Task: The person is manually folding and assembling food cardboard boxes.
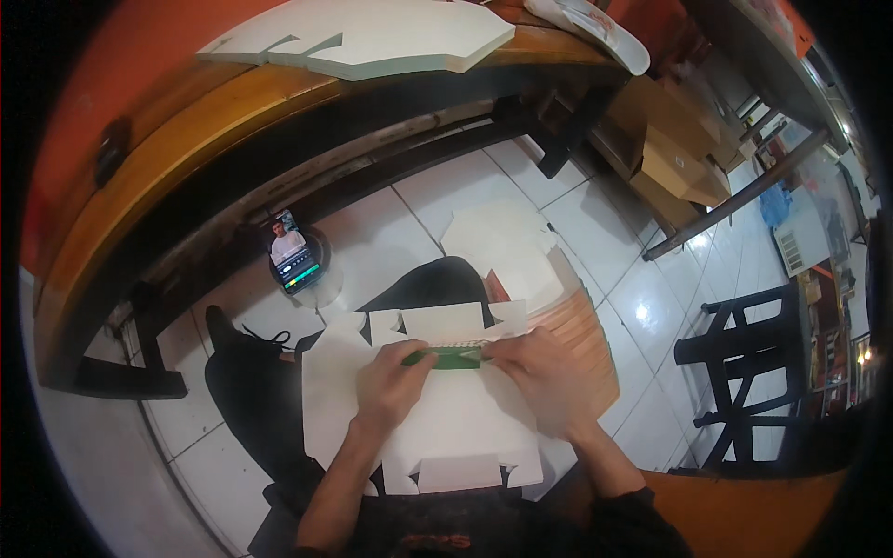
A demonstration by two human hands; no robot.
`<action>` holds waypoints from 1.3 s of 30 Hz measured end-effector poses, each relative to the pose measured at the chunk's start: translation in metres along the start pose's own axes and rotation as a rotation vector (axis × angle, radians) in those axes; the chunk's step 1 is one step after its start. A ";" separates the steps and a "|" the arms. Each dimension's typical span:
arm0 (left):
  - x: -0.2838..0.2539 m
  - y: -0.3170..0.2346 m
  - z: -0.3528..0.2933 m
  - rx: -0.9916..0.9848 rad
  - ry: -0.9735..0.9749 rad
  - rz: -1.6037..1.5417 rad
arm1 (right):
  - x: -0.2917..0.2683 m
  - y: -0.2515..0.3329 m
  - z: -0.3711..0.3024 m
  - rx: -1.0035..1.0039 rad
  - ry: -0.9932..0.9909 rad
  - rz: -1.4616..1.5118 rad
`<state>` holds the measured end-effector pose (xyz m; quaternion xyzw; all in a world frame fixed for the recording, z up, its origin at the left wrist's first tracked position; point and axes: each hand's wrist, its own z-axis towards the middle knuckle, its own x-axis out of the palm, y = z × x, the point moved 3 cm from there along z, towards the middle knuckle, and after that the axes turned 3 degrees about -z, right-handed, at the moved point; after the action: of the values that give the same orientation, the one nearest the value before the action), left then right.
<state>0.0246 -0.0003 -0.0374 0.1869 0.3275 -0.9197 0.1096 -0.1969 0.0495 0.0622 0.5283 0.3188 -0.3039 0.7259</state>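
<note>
A flat white die-cut cardboard sheet [437,418] with notched flaps lies across my lap. Near its far side, a narrow strip stands folded up and shows a green printed face [458,359]. My left hand [391,379] pinches the left end of this strip, fingers closed on it. At the strip's other end, my right hand [541,374] grips the edge between thumb and fingers. The undersides of the fingers are hidden.
More printed cardboard sheets [572,316] lie on the tiled floor to the right. A lit phone [293,251] leans on a round container. White cut sheets [372,37] are stacked on the wooden bench [195,121]. Brown cartons [679,153] and a black stool [744,349] stand at right.
</note>
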 end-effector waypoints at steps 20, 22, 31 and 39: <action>-0.007 -0.011 0.002 -0.151 0.046 -0.021 | 0.019 0.012 0.017 -0.006 0.088 -0.068; -0.028 -0.027 0.007 -0.126 0.099 0.030 | -0.011 0.013 0.021 0.128 0.117 -0.009; -0.040 -0.076 -0.031 -0.173 0.645 -0.375 | -0.018 -0.014 -0.032 0.376 0.356 -0.107; -0.028 -0.085 -0.048 -0.283 0.670 -0.337 | -0.023 -0.023 -0.049 0.427 0.405 -0.094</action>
<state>0.0356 0.0981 -0.0124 0.4032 0.4945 -0.7588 -0.1309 -0.2358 0.0931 0.0554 0.7035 0.4101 -0.2858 0.5051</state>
